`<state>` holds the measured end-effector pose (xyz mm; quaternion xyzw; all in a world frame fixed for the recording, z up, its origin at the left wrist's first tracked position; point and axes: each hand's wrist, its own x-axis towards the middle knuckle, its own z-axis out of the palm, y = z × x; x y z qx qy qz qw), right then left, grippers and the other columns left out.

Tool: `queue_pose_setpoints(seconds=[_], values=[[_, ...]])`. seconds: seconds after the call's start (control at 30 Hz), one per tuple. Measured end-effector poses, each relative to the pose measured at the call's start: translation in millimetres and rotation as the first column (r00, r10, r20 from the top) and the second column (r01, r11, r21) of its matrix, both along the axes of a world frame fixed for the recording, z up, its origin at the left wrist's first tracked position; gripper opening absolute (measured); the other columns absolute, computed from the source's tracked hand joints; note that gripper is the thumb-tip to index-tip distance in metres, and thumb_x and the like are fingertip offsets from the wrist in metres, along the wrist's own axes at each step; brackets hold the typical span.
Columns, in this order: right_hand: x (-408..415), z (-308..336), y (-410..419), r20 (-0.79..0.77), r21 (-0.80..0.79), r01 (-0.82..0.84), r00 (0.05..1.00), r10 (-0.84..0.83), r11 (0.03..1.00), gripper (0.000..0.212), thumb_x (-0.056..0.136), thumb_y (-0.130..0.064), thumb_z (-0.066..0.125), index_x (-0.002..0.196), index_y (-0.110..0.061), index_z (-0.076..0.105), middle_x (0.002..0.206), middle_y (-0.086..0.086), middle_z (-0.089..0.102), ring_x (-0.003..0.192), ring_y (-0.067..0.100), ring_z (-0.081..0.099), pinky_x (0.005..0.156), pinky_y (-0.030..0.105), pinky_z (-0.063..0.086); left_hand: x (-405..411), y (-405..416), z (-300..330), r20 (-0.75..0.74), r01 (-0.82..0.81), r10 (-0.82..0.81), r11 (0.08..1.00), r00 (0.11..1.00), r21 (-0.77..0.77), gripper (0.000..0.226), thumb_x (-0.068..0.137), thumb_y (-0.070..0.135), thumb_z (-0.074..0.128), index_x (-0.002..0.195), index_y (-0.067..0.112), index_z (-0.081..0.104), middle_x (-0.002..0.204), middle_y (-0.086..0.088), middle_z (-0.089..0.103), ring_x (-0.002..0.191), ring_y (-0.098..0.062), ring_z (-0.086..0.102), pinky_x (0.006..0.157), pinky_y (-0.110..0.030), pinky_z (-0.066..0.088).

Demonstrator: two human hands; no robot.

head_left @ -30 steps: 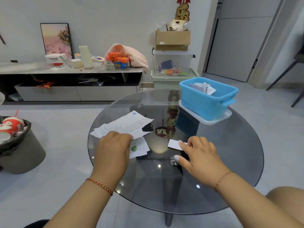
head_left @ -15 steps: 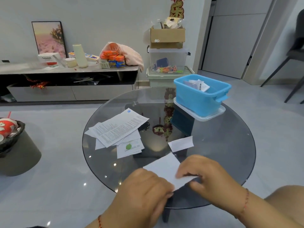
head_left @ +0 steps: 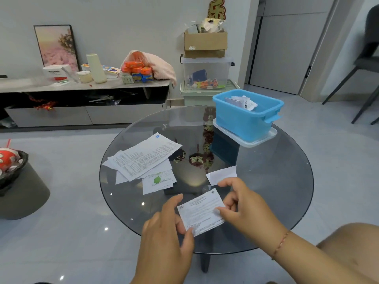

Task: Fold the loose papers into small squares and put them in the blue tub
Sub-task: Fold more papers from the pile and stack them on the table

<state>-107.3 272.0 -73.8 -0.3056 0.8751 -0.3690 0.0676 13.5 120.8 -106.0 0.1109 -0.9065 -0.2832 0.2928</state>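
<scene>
I hold a printed paper [head_left: 202, 212] over the near edge of the round glass table [head_left: 276, 181]. My left hand [head_left: 166, 236] pinches its lower left corner. My right hand [head_left: 242, 208] pinches its right edge between thumb and fingers. A small white folded paper [head_left: 222, 174] lies on the glass just beyond my right hand. A pile of loose printed sheets [head_left: 143, 158] lies on the left half of the table. The blue tub [head_left: 246, 119] stands on a white lid at the far right of the table, with several folded papers [head_left: 242, 103] inside.
A dark round bin [head_left: 14, 181] with red and white rubbish stands on the floor to the left. Behind the table are a low cabinet [head_left: 82, 99] with clutter and stacked storage boxes [head_left: 205, 74]. A dark chair [head_left: 365, 64] stands at the far right. My knee [head_left: 348, 242] shows at the lower right.
My left hand lifted a sheet off the pile and brought it to the near edge. Both hands now hold it with its printed side up, smaller than half a second ago.
</scene>
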Motion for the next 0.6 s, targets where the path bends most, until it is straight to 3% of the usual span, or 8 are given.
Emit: queue_pose_setpoints(seconds=[0.07, 0.2, 0.3, 0.4, 0.5, 0.57, 0.6], values=[[1, 1, -2, -0.038, 0.059, 0.005, 0.999, -0.003, 0.998, 0.041, 0.081, -0.028, 0.07, 0.101, -0.039, 0.036, 0.072, -0.006, 0.059, 0.064, 0.005, 0.053, 0.06, 0.016, 0.043, 1, -3, 1, -0.018, 0.017, -0.019, 0.995, 1.0, -0.096, 0.07, 0.063, 0.019, 0.076, 0.123, 0.039, 0.045, 0.089, 0.02, 0.049, 0.088, -0.003, 0.042, 0.072, -0.027, 0.045], [0, 0, -3, -0.167, 0.105, 0.014, 0.986, 0.004, 0.994, 0.031, 0.08, -0.032, 0.07, 0.093, -0.038, 0.043, 0.081, -0.013, 0.052, 0.079, 0.004, 0.048, 0.064, 0.013, 0.037, -2, -7, -2, -0.031, 0.111, -0.123, 0.96, 0.992, -0.258, 0.039, 0.071, 0.023, 0.047, 0.107, 0.036, 0.053, 0.122, 0.009, 0.057, 0.113, -0.011, 0.048, 0.089, -0.035, 0.046], [-2, -5, 0, -0.27, 0.135, -0.06, 0.958, 0.095, 0.989, 0.032, 0.078, -0.041, 0.067, 0.107, -0.037, 0.053, 0.106, -0.023, 0.049, 0.104, -0.001, 0.041, 0.086, 0.009, 0.033, -4, -11, -12, 0.043, 0.193, -0.189, 0.929, 0.981, -0.315, 0.041, 0.071, 0.023, 0.041, 0.108, 0.036, 0.052, 0.116, 0.013, 0.059, 0.116, -0.008, 0.05, 0.102, -0.036, 0.034], [-2, -6, 4, -0.24, 0.192, -0.238, 0.929, 0.281, 0.952, 0.059, 0.075, -0.061, 0.053, 0.129, -0.04, 0.048, 0.135, -0.025, 0.039, 0.128, -0.006, 0.028, 0.107, 0.017, 0.02, -3, -13, -10, 0.085, 0.236, -0.22, 0.913, 0.972, -0.333, 0.034, 0.073, 0.035, 0.049, 0.107, 0.037, 0.053, 0.112, 0.016, 0.06, 0.116, -0.006, 0.052, 0.104, -0.037, 0.029], [-2, -2, 6, -0.261, 0.334, -0.327, 0.869, 0.42, 0.884, 0.071, 0.076, -0.071, 0.043, 0.139, -0.039, 0.037, 0.146, -0.022, 0.028, 0.135, -0.003, 0.017, 0.109, 0.018, 0.006, 0, -13, -9, 0.11, 0.263, -0.239, 0.887, 0.965, -0.38, 0.033, 0.073, 0.049, 0.055, 0.104, 0.036, 0.057, 0.112, 0.017, 0.06, 0.117, -0.008, 0.054, 0.105, -0.04, 0.028], [1, 0, 8, -0.304, 0.401, -0.315, 0.84, 0.449, 0.86, 0.075, 0.077, -0.075, 0.041, 0.14, -0.035, 0.038, 0.145, -0.017, 0.032, 0.133, 0.003, 0.023, 0.108, 0.022, 0.011, 0, -13, -11, 0.088, 0.263, -0.25, 0.863, 0.964, -0.43, 0.037, 0.073, 0.053, 0.056, 0.101, 0.031, 0.062, 0.112, 0.012, 0.062, 0.118, -0.013, 0.055, 0.104, -0.044, 0.029], [4, 0, 9, -0.355, 0.43, -0.29, 0.817, 0.455, 0.855, 0.077, 0.076, -0.077, 0.04, 0.138, -0.032, 0.042, 0.141, -0.014, 0.038, 0.128, 0.006, 0.03, 0.108, 0.026, 0.02, 1, -12, -11, 0.066, 0.255, -0.254, 0.85, 0.965, -0.461, 0.04, 0.071, 0.055, 0.058, 0.099, 0.027, 0.064, 0.112, 0.008, 0.063, 0.117, -0.016, 0.055, 0.103, -0.045, 0.03]])
